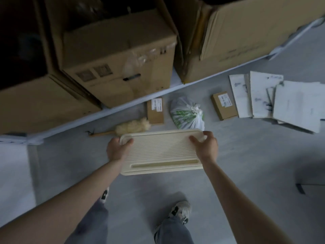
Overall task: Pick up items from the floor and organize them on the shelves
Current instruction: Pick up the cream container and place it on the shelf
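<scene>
Cream ribbed tray [162, 152], unmarked, between both hands

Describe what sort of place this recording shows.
Probably a storeroom or stockroom: big cardboard boxes sit on a low white shelf, and small labelled parcels lie on the bare grey floor.

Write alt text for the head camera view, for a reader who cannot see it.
A person's left hand and right hand hold a cream ribbed tray above a grey floor. Beyond it lie a feather duster, a tied plastic bag and two small boxes, below a shelf of cardboard cartons.
</scene>
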A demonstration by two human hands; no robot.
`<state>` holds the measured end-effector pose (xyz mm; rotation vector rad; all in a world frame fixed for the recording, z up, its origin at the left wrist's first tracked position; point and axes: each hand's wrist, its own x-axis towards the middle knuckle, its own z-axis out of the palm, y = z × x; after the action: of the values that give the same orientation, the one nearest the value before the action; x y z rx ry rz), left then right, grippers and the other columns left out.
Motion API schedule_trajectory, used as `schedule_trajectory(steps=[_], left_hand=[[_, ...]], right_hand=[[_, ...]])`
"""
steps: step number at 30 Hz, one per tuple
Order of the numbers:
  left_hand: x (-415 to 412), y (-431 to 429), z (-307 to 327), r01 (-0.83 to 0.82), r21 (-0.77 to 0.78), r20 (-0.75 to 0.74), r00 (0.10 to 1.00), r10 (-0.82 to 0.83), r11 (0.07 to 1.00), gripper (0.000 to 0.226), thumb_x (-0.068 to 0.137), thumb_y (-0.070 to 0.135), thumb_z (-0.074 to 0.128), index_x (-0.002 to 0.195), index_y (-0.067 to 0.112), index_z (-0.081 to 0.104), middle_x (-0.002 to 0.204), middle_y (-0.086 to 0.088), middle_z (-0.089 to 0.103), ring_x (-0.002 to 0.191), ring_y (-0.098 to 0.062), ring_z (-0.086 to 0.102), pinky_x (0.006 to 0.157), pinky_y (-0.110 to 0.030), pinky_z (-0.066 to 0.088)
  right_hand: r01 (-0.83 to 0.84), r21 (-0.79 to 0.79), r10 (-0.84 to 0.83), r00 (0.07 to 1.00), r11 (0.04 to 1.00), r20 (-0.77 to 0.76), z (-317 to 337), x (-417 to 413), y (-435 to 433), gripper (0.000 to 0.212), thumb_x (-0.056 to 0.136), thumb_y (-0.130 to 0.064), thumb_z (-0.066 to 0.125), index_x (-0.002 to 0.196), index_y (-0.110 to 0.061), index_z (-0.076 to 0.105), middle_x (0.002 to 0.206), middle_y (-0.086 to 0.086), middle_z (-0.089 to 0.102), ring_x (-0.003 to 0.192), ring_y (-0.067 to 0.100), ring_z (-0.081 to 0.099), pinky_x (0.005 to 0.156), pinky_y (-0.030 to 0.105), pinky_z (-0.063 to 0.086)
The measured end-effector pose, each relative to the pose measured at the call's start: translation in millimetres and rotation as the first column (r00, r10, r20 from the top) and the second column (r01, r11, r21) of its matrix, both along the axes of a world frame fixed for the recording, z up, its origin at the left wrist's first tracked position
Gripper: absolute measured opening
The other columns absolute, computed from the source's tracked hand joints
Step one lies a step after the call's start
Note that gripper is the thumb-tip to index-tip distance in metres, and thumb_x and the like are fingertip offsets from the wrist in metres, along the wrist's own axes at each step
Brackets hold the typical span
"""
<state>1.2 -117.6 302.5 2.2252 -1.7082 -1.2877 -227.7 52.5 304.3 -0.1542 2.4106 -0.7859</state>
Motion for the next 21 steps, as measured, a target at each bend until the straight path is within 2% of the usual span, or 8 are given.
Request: schedule_trajectory(steps=[3,7,10,12,14,16,18,21], left_hand=[[10.0,-10.6,82.9,-0.033,-0.060,-0.048,0.998,0.031,0.998,0.037,0.079,0.041,0.077,0.084,0.005,0.071,0.085,-0.012,0.072,0.083,-0.030,0.068,0.066,-0.033,0.048],[36.6,-28.7,203.0,-0.143,-0.137,-0.183,0.976,0.116,0.980,0.027,0.081,0.028,0.078,0.076,0.004,0.066,0.070,-0.004,0.062,0.070,-0.022,0.060,0.051,-0.025,0.038],[61.2,-46.5,281.1,-0.214,-0.172,-0.227,0.958,0.172,0.962,0.027,0.079,0.030,0.077,0.083,0.004,0.069,0.079,-0.007,0.069,0.074,-0.022,0.064,0.058,-0.028,0.048],[88.3,-65.2,334.8,-0.266,-0.193,-0.261,0.942,0.211,0.944,0.031,0.079,0.036,0.076,0.090,0.008,0.067,0.090,-0.009,0.070,0.082,-0.027,0.066,0.073,-0.039,0.057],[116.0,-83.7,384.5,-0.332,-0.161,-0.345,0.901,0.262,0.930,0.037,0.081,0.036,0.075,0.103,0.009,0.062,0.101,-0.010,0.067,0.091,-0.030,0.065,0.084,-0.044,0.056],[146.6,-103.7,424.3,-0.376,-0.179,-0.408,0.869,0.279,0.909,0.037,0.082,0.033,0.075,0.105,0.008,0.060,0.104,-0.011,0.066,0.095,-0.031,0.064,0.081,-0.040,0.053],[180.3,-126.2,453.4,-0.392,-0.263,-0.407,0.874,0.267,0.881,0.035,0.080,0.033,0.076,0.097,0.003,0.067,0.095,-0.014,0.069,0.090,-0.032,0.066,0.073,-0.039,0.052],[228.6,-167.0,481.2,-0.387,-0.336,-0.386,0.888,0.249,0.859,0.049,0.078,0.039,0.078,0.099,-0.004,0.068,0.097,-0.023,0.070,0.092,-0.039,0.066,0.076,-0.046,0.052]], right_hand=[[0.022,-0.064,-0.023,1.000,0.998,-0.014,73.1,8.9,-12.2,0.061,0.076,-0.040,0.081,0.126,-0.012,0.060,0.115,0.017,0.064,0.105,0.035,0.062,0.087,0.040,0.050],[-0.039,-0.158,0.027,0.997,0.987,-0.077,180.5,25.9,-46.9,0.062,0.073,-0.047,0.081,0.123,-0.016,0.062,0.111,0.015,0.067,0.102,0.034,0.065,0.086,0.043,0.054],[-0.097,-0.206,0.075,0.991,0.974,-0.112,253.0,41.8,-80.6,0.061,0.073,-0.050,0.079,0.123,-0.019,0.062,0.113,0.013,0.068,0.103,0.034,0.063,0.085,0.046,0.054],[-0.142,-0.260,0.113,0.986,0.955,-0.121,307.7,61.7,-109.7,0.061,0.075,-0.051,0.077,0.124,-0.020,0.060,0.115,0.012,0.067,0.102,0.033,0.064,0.085,0.046,0.055],[-0.179,-0.308,0.143,0.981,0.934,-0.134,358.0,83.5,-141.0,0.061,0.076,-0.050,0.077,0.126,-0.019,0.061,0.117,0.013,0.066,0.101,0.032,0.064,0.085,0.043,0.054],[-0.212,-0.358,0.164,0.973,0.909,-0.162,404.4,109.7,-172.2,0.063,0.075,-0.047,0.079,0.127,-0.016,0.061,0.120,0.012,0.065,0.104,0.031,0.063,0.090,0.043,0.053],[-0.254,-0.390,0.192,0.963,0.885,-0.191,437.7,134.8,-202.3,0.063,0.075,-0.050,0.078,0.126,-0.017,0.061,0.118,0.010,0.064,0.099,0.026,0.062,0.090,0.044,0.054],[-0.312,-0.418,0.245,0.947,0.853,-0.208,472.3,174.4,-246.7,0.060,0.077,-0.053,0.074,0.124,-0.019,0.058,0.117,0.007,0.063,0.089,0.018,0.061,0.073,0.036,0.055]])
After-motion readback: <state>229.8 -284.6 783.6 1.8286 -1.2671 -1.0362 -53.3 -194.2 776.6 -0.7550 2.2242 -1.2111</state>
